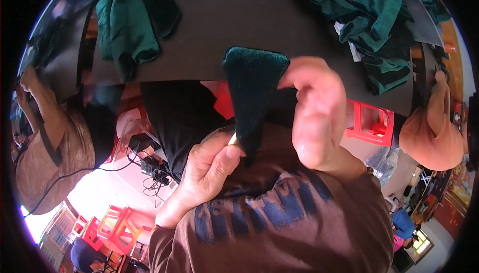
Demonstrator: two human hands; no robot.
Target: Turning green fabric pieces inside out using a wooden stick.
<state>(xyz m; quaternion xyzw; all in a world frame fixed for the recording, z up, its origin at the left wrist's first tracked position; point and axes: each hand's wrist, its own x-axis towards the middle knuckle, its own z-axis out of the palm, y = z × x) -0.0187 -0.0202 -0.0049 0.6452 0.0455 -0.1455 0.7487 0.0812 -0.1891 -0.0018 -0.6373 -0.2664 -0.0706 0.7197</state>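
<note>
A dark green velvet piece (257, 81), wide at the top and narrow at the bottom, is held up in front of my chest. My left hand (207, 171) pinches its narrow lower end between thumb and fingers. A thin pale stick-like bit (232, 139) shows by the left thumb; what it belongs to is hidden. At the wide end, the curled fingers of my right hand (319, 111) grip the upper right corner, slightly blurred. Part of those fingertips is hidden behind the velvet.
A dark table (224, 18) lies beyond my hands. Green velvet pieces (127, 28) rest at its left, and a larger green fabric heap (371, 18) at its right. Red plastic stools (369, 123) stand around. Other people work at left (55, 148) and right (431, 133).
</note>
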